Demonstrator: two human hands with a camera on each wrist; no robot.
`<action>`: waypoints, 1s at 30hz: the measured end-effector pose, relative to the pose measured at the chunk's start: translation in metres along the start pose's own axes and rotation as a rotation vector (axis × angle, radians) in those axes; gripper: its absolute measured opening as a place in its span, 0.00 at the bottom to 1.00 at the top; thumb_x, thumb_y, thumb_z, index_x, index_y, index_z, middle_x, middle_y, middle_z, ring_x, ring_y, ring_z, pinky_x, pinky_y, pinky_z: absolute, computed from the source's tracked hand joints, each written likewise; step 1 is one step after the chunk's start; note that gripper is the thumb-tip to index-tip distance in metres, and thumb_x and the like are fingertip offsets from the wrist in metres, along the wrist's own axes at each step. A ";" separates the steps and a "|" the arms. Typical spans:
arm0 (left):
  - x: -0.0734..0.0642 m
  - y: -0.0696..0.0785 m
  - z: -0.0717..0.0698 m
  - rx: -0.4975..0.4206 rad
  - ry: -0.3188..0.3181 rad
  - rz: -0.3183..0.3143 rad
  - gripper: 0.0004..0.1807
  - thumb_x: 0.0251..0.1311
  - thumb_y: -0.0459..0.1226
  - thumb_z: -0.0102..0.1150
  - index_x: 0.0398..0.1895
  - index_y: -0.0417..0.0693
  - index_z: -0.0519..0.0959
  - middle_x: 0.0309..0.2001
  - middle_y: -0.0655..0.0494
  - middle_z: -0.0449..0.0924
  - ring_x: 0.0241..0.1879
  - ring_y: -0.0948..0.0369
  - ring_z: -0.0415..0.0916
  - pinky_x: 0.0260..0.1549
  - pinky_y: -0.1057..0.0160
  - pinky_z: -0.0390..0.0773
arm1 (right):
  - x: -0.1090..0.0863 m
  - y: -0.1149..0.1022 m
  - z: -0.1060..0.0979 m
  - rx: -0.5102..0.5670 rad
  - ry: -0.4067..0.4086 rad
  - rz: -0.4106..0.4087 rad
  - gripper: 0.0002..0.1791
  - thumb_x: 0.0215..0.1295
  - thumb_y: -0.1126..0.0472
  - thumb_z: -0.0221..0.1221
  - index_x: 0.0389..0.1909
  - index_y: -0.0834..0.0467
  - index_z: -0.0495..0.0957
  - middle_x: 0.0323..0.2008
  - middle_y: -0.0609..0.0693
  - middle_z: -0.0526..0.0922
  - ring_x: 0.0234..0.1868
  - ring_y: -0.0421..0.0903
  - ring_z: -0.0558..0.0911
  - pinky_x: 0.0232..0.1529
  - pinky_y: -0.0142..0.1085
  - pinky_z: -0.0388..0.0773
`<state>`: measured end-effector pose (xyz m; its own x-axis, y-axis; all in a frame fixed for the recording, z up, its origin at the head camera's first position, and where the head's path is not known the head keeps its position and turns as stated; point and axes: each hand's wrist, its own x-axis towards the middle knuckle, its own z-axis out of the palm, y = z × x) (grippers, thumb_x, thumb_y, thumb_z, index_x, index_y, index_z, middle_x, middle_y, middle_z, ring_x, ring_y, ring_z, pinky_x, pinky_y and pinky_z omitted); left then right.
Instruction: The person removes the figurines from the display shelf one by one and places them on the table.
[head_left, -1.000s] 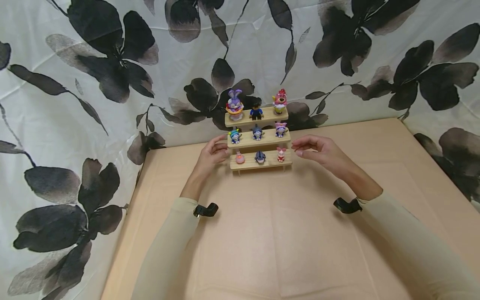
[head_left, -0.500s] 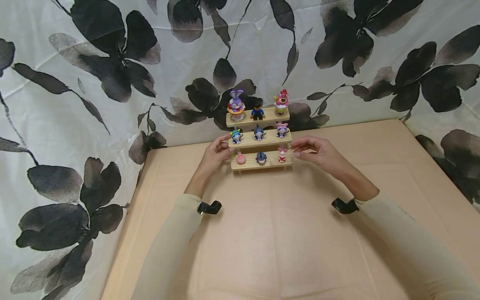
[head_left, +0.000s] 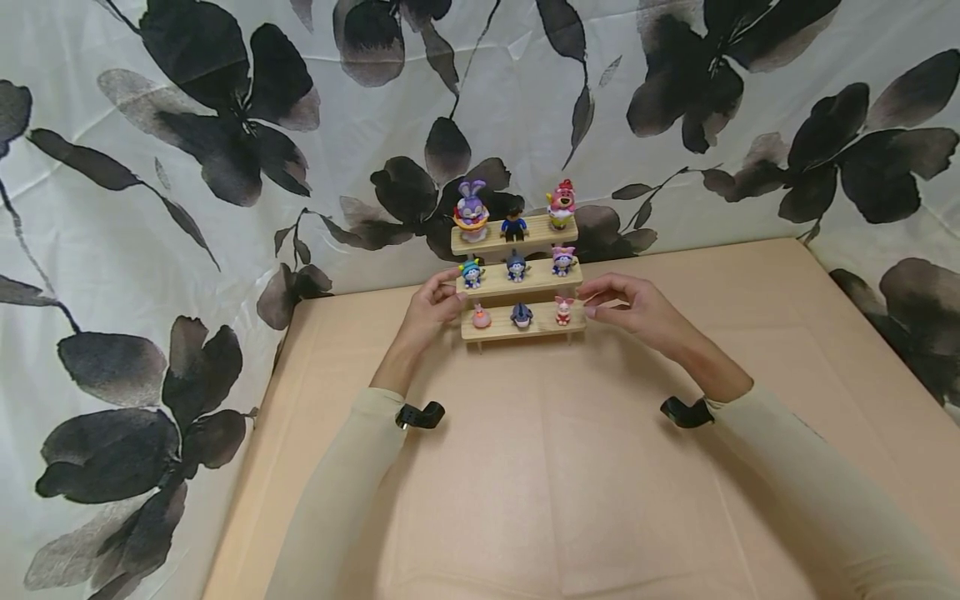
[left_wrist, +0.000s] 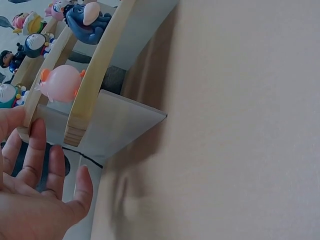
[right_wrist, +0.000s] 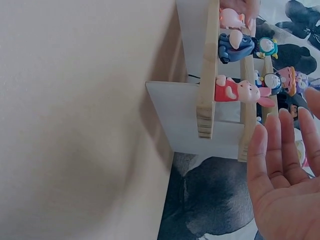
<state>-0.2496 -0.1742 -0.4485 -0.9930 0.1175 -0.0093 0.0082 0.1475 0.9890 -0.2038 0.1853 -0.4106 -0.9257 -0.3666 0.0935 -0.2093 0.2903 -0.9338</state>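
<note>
A three-tier wooden display stand (head_left: pixel 495 332) holds small toy figures on every tier. At its left end is my left hand (head_left: pixel 429 315); in the left wrist view its thumb and a finger pinch the end of the middle plank. My right hand (head_left: pixel 637 304) lies along the other end with fingers fairly straight, the fingertips close to the middle plank; contact is hard to tell. On the lowest tier stand a pink round figure (left_wrist: pixel 61 83), a blue donkey figure (right_wrist: pixel 235 46) and a pink rabbit-eared figure in red (right_wrist: pixel 240 91). Above them are a purple bunny figure (head_left: pixel 471 208) and a pink bear figure (head_left: pixel 561 202).
The stand is at the back of a tan-covered table (head_left: pixel 525 467). Behind it hangs a white cloth (head_left: pixel 525 100) with black flower prints, which also runs along the left side. Pale side supports (right_wrist: pixel 172 107) hold the planks up.
Both hands have closed in slightly on the two ends of the stand, the left moving right and the right moving left. The figures keep their places.
</note>
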 end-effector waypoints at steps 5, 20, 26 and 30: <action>0.000 0.000 0.000 0.002 0.006 -0.012 0.26 0.68 0.34 0.61 0.68 0.51 0.73 0.41 0.55 0.76 0.40 0.64 0.75 0.45 0.58 0.79 | 0.002 0.002 0.003 -0.002 0.004 -0.019 0.18 0.68 0.68 0.63 0.58 0.61 0.79 0.55 0.57 0.81 0.54 0.52 0.80 0.52 0.31 0.76; 0.002 0.001 0.001 -0.076 0.011 -0.064 0.27 0.66 0.33 0.63 0.68 0.53 0.73 0.41 0.56 0.77 0.44 0.57 0.77 0.54 0.45 0.77 | 0.016 0.011 0.013 -0.034 -0.018 -0.063 0.18 0.67 0.70 0.63 0.58 0.60 0.80 0.57 0.56 0.81 0.54 0.54 0.81 0.52 0.32 0.77; 0.002 0.000 0.001 -0.080 0.017 -0.071 0.27 0.66 0.32 0.64 0.68 0.54 0.74 0.41 0.56 0.78 0.47 0.53 0.76 0.56 0.43 0.76 | 0.022 0.018 0.016 -0.047 -0.045 -0.072 0.21 0.65 0.71 0.65 0.59 0.62 0.79 0.57 0.58 0.81 0.55 0.56 0.81 0.55 0.40 0.79; 0.002 -0.001 0.001 -0.075 0.016 -0.073 0.27 0.66 0.32 0.64 0.68 0.54 0.73 0.42 0.55 0.78 0.50 0.50 0.76 0.56 0.41 0.76 | 0.023 0.018 0.019 -0.067 -0.040 -0.049 0.21 0.65 0.70 0.65 0.59 0.63 0.78 0.56 0.59 0.81 0.55 0.58 0.80 0.52 0.38 0.79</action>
<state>-0.2517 -0.1726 -0.4493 -0.9925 0.0930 -0.0797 -0.0722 0.0814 0.9941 -0.2232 0.1654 -0.4318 -0.9009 -0.4162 0.1230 -0.2755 0.3295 -0.9031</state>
